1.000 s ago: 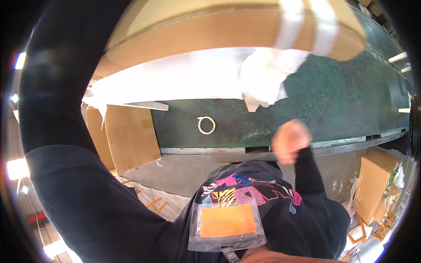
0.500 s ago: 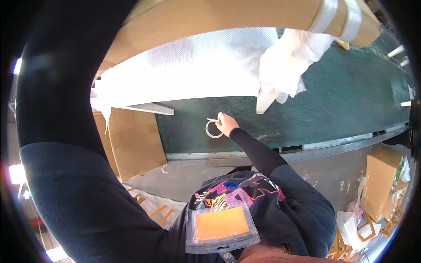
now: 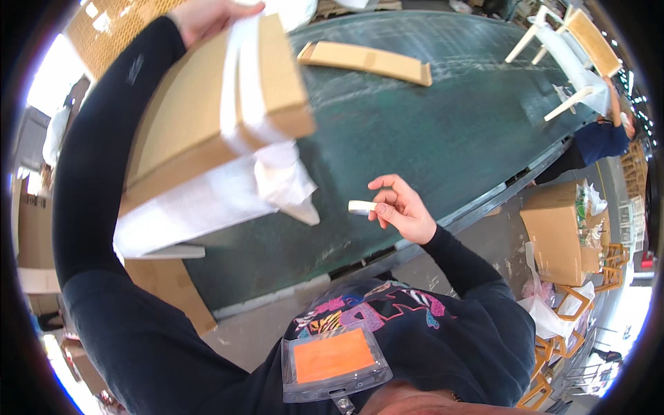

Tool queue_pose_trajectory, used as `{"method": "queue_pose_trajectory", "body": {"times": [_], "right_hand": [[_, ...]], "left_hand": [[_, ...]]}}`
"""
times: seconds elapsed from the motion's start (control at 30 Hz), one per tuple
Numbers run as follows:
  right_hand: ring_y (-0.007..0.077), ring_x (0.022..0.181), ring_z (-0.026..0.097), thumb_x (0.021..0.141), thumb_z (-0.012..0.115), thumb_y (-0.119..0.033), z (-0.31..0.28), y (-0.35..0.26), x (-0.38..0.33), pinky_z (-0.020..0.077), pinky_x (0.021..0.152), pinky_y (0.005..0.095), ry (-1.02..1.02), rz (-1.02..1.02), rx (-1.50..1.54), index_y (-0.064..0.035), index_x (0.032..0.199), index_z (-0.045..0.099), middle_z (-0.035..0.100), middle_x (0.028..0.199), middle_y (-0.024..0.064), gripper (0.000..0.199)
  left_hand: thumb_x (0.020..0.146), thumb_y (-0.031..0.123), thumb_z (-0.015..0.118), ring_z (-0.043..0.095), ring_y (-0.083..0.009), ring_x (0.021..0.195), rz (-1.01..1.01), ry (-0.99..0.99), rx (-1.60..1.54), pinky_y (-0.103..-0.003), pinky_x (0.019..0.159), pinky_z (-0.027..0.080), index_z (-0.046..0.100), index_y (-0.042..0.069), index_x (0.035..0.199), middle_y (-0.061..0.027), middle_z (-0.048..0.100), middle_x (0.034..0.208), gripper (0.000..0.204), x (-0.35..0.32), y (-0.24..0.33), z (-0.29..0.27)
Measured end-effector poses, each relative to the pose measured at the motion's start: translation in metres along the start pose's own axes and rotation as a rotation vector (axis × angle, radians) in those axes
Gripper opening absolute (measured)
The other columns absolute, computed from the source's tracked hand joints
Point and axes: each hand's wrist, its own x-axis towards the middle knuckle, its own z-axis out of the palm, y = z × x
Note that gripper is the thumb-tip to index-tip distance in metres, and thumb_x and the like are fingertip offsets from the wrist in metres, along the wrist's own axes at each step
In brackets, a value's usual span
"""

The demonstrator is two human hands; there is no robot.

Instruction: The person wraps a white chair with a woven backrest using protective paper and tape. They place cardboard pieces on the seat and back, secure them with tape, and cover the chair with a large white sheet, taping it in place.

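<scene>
My right hand (image 3: 404, 211) is over the green table, pinching a narrow roll of whitish tape (image 3: 361, 207) between thumb and fingers; the other fingers are loosely spread. To its left stands a piece of furniture with white legs, wrapped in white foam sheet (image 3: 200, 207) and topped by a brown cardboard cover (image 3: 197, 93). Two white bands (image 3: 242, 83) run around the cover near its right end. My left arm reaches round its left side. At the cover's far edge lies my left hand (image 3: 207, 17), fingers stretched out and partly cut off by the picture's rim.
A long flat cardboard piece (image 3: 366, 62) lies on the green table (image 3: 415, 131). At the table's far right, another person (image 3: 602, 145) handles a partly wrapped chair (image 3: 577, 55). Right of the table stands a cardboard box (image 3: 553, 232) with packing scraps, near wooden frames (image 3: 546, 353).
My view has turned, so the wrapped furniture appears farther left and more of the table shows. My right hand has lifted the tape roll off the tabletop. My left hand has come into view.
</scene>
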Motion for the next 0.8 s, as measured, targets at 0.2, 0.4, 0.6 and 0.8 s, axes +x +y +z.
{"method": "queue_pose_trajectory", "body": {"times": [0.2, 0.4, 0.6, 0.8], "right_hand": [[0.0088, 0.079, 0.057, 0.093, 0.053, -0.005, -0.05, -0.114, 0.053, 0.0472, 0.073, 0.0252, -0.142, -0.267, -0.381, -0.0027, 0.131, 0.049, 0.063, 0.091, 0.0044, 0.038], [0.0091, 0.083, 0.058, 0.092, 0.053, -0.002, -0.052, -0.189, 0.108, 0.0499, 0.074, 0.0254, -0.304, -0.339, -0.407, -0.0044, 0.133, 0.05, 0.061, 0.094, 0.004, 0.042], [0.0106, 0.093, 0.06, 0.094, 0.057, -0.006, -0.041, -0.218, 0.143, 0.0529, 0.076, 0.0274, -0.404, -0.378, -0.412, -0.0043, 0.121, 0.055, 0.061, 0.1, 0.0037, 0.028], [0.0119, 0.078, 0.063, 0.097, 0.054, -0.016, -0.025, -0.233, 0.156, 0.0522, 0.069, 0.0255, -0.427, -0.288, -0.267, -0.0051, 0.111, 0.052, 0.064, 0.094, 0.0077, 0.017]], "left_hand": [[0.086, 0.019, 0.072, 0.065, -0.0135, 0.094, 0.034, 0.163, 0.029, -0.03, 0.089, 0.049, 0.059, 0.005, 0.12, -0.0042, 0.069, 0.103, 0.039, -0.013, -0.002, 0.004], [0.084, 0.015, 0.073, 0.067, -0.0188, 0.087, -0.057, 0.206, -0.113, -0.035, 0.082, 0.054, 0.065, 0.004, 0.104, -0.009, 0.07, 0.095, 0.024, -0.015, 0.002, 0.007], [0.084, 0.012, 0.072, 0.068, -0.0213, 0.087, -0.092, 0.207, -0.15, -0.037, 0.083, 0.054, 0.062, 0.002, 0.109, -0.0109, 0.07, 0.097, 0.029, -0.015, 0.006, 0.012], [0.086, 0.011, 0.069, 0.069, -0.0226, 0.089, -0.032, 0.235, -0.058, -0.037, 0.085, 0.054, 0.063, 0.002, 0.11, -0.0128, 0.07, 0.1, 0.026, -0.016, 0.001, 0.007]]}}
